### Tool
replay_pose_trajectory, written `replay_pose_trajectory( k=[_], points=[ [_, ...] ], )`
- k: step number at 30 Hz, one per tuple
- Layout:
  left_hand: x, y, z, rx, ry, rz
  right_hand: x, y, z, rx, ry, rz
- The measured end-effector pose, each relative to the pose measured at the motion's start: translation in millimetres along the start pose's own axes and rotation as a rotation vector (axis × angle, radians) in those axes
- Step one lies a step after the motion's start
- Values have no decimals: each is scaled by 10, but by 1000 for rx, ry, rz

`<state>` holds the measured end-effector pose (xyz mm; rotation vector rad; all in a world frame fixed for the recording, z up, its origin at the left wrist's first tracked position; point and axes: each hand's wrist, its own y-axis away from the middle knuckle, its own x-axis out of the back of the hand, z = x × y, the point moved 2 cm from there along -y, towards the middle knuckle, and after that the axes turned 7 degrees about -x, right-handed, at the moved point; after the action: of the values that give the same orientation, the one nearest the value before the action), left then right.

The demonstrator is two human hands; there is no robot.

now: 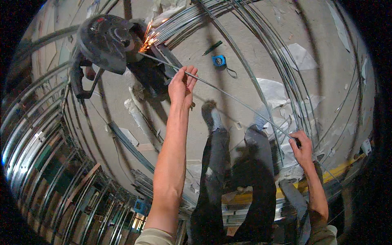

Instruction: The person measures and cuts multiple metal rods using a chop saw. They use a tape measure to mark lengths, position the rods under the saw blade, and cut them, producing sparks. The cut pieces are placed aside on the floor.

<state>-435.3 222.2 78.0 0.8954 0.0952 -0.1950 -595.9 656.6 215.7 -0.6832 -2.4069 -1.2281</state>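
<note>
A long thin metal rod (232,96) slants across the view, its far left end at the blade of a black chop saw (100,43). Orange sparks (150,40) spray up from where the rod meets the saw. My left hand (181,87) grips the rod a short way from the saw, fingers bent around it. Farther along, my right hand (302,150) is closed round the same rod near its other end. The saw's loop handle (81,87) hangs at its left side with no hand on it. The cut point itself is hidden by glare and sparks.
A blue tape measure (219,61) and a dark marker (212,48) lie on the concrete floor. Bundles of long rods (269,45) run behind and to the right. White wrapping scraps (271,92) lie near my feet. Metal profiles (36,143) are stacked at left.
</note>
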Motion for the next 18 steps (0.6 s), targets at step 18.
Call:
replay_pose_trajectory(
  k=[18],
  points=[
    [38, -39, -25, -67, -152, 44, 112, -127, 43, -93, -30, 151]
  ],
)
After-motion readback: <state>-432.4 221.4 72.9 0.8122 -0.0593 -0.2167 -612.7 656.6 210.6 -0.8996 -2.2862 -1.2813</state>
